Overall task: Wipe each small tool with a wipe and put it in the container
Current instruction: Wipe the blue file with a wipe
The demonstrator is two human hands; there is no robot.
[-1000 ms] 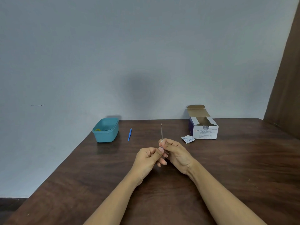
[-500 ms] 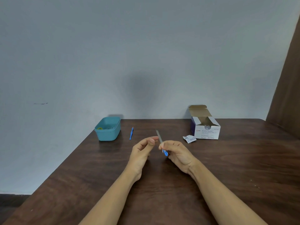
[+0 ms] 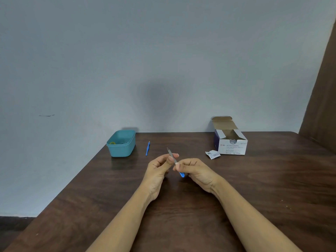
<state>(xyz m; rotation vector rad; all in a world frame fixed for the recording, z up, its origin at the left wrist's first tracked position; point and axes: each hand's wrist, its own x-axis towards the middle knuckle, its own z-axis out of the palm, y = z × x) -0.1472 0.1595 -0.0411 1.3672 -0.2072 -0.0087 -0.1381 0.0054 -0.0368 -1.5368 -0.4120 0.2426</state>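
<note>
My right hand [image 3: 197, 171] grips a small metal file [image 3: 169, 151] low on its shaft, so its blue handle end [image 3: 182, 174] pokes out below the fingers. The blade tilts up and to the left. My left hand [image 3: 157, 170] pinches the blade between thumb and forefinger, just above the right hand. A small pale scrap shows between the two hands; I cannot tell if it is a wipe. A teal container [image 3: 121, 150] stands at the far left of the table with small items inside. A blue-handled tool [image 3: 147, 149] lies beside it.
An open white box of alcohol swabs [image 3: 233, 146] stands at the back right, with a torn wrapper [image 3: 212, 154] lying in front of it. The dark wooden table [image 3: 181, 215] meets a grey wall behind, and its left edge drops off near the container.
The file has tipped from upright to leaning left, and its blue handle now shows. My left hand let go, opened, then closed its thumb and forefinger on the blade again.
</note>
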